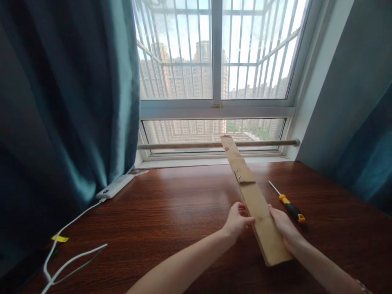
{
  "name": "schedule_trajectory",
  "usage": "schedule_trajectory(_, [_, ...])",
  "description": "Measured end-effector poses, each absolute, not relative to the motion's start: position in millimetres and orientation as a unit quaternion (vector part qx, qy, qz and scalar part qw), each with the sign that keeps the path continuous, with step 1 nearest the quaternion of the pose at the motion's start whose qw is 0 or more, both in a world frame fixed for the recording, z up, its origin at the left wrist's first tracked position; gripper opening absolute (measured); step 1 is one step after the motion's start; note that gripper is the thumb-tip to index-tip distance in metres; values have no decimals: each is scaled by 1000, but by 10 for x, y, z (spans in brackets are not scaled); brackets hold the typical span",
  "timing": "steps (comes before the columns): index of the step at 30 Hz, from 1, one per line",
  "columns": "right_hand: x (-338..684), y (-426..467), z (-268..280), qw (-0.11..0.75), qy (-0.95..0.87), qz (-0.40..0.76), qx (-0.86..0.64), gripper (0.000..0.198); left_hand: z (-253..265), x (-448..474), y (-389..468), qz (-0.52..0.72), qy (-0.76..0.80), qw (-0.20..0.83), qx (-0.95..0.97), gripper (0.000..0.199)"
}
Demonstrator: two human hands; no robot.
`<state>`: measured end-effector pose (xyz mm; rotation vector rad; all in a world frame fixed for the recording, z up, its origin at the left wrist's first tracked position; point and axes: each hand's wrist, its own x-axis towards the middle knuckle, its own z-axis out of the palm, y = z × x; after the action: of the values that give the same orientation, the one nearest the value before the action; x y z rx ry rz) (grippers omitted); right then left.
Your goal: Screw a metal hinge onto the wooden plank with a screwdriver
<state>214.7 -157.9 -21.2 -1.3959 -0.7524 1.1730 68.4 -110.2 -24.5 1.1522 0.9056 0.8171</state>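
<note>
A long, narrow wooden board (260,212) slants away from me above the table, its far end toward the window. Partway along it, one piece overlaps another, and two small metal screws (237,172) stick out there. My left hand (238,220) grips the board's left edge, thumb on top and fingers curled at the side and below. On the opposite edge, my right hand (283,226) holds it, its fingers mostly hidden underneath. Just right of my right hand lies a screwdriver (290,207) with a yellow and black handle, its metal shaft pointing toward the window.
The dark reddish-brown table (183,196) reaches to the window sill. At left, a white power bank (118,187) has a white cable (72,220) plugged in, near a yellow tag (60,238). A dark teal curtain (101,102) hangs left. A horizontal rail (190,145) crosses the window.
</note>
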Motion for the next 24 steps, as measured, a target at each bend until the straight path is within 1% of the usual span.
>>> schedule_trajectory(3, [1739, -1574, -185, 546, -280, 547, -570, 25, -210, 301, -1115, 355, 412, 665, 511, 47])
schedule_trajectory(9, [1305, -1464, -199, 562, -273, 543, -561, 26, -169, -118, -1025, 358, 420, 656, 514, 50])
schedule_trajectory(13, [1212, -1394, -236, 557, -293, 545, -554, 26, -196, -237, -960, 361, 415, 656, 517, 47])
schedule_trajectory(16, [1188, -1376, -273, 553, -306, 539, -557, 31, -225, -277, -942, 358, 410, 657, 522, 45])
schedule_trajectory(19, [1174, -1378, -294, 551, -309, 534, -563, 34, -257, -289, -938, 351, 410, 661, 522, 47])
schedule_trajectory(24, [1167, -1378, -296, 546, -296, 557, -552, 31, -328, -286, -930, 351, 408, 659, 525, 46])
